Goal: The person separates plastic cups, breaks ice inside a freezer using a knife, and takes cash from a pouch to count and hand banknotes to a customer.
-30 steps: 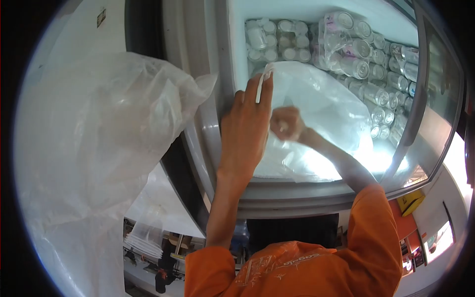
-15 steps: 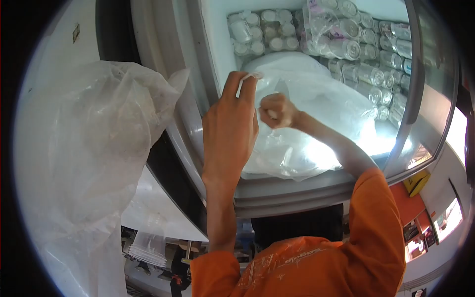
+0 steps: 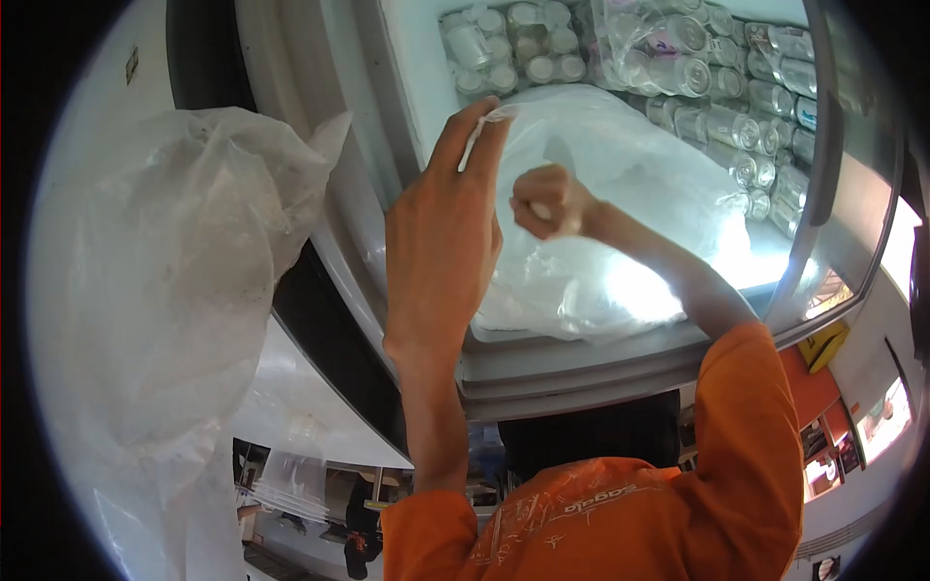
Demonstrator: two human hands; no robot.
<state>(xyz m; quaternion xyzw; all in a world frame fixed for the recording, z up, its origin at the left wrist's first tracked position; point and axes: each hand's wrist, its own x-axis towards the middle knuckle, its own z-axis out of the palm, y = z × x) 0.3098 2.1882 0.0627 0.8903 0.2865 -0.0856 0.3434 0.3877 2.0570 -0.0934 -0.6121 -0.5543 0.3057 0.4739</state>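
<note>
At the far left, a large translucent bag fills much of the view. Its film is creased, a gathered corner points up beside the freezer, and its contents cannot be made out. To its right stands the chest freezer, grey-rimmed and pale blue inside. Over its left side the left hand is raised, back to the camera, forearm coming up from below, fingers extended and pointing away from the body. It pinches a twist of film at the fingertips, at the left edge of the white plastic bag.

This bag lies inside the freezer, along the near side. It is bulky, rounded, semi-clear and wrinkled, with a strong glare on its lower right part; what it contains cannot be identified.

The right hand is in front of the bag's left part, closed in a fist with the forearm slanting down to an orange sleeve. Whether film is caught inside the fist cannot be told.

Behind and to the right of the bag, drink cans are stacked in rows, most lying with silvery ends showing, some under clear wrap. The framed glass lid borders the right side.
</note>
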